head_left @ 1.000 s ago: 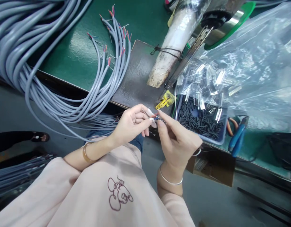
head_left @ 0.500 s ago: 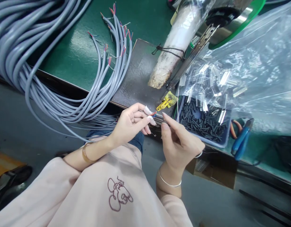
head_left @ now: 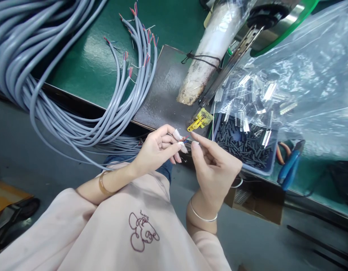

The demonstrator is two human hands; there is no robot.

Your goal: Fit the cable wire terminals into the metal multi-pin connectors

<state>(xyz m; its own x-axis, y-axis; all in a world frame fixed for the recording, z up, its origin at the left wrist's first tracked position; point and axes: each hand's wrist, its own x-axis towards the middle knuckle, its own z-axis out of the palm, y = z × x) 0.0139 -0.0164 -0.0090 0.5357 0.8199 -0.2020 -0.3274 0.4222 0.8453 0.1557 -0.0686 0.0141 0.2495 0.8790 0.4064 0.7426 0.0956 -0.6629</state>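
My left hand (head_left: pixel 158 148), with white covers on its fingertips, pinches thin red and blue wires (head_left: pixel 184 139) just above the table's front edge. My right hand (head_left: pixel 215 163) is closed at the tips of thumb and index finger, right beside the wire ends. A small dark, narrow piece shows between the two hands; the right fingers largely hide what they grip. Just beyond the hands lies a yellow clip-like piece (head_left: pixel 199 121) on the dark board (head_left: pixel 165 90).
Grey cables (head_left: pixel 75 113) with stripped ends hang over the edge at left. A wrapped white tube (head_left: pixel 199 67) and a metal strip (head_left: pixel 233 66) slant above the board. At right are a blue tray (head_left: pixel 260 172) of short black tubes, a plastic bag (head_left: pixel 312 75) of metal connectors, and blue pliers (head_left: pixel 289 167).
My right hand has moved slightly left and up, its fingertips now closer to the wires. The left hand keeps its pinch and has barely moved.
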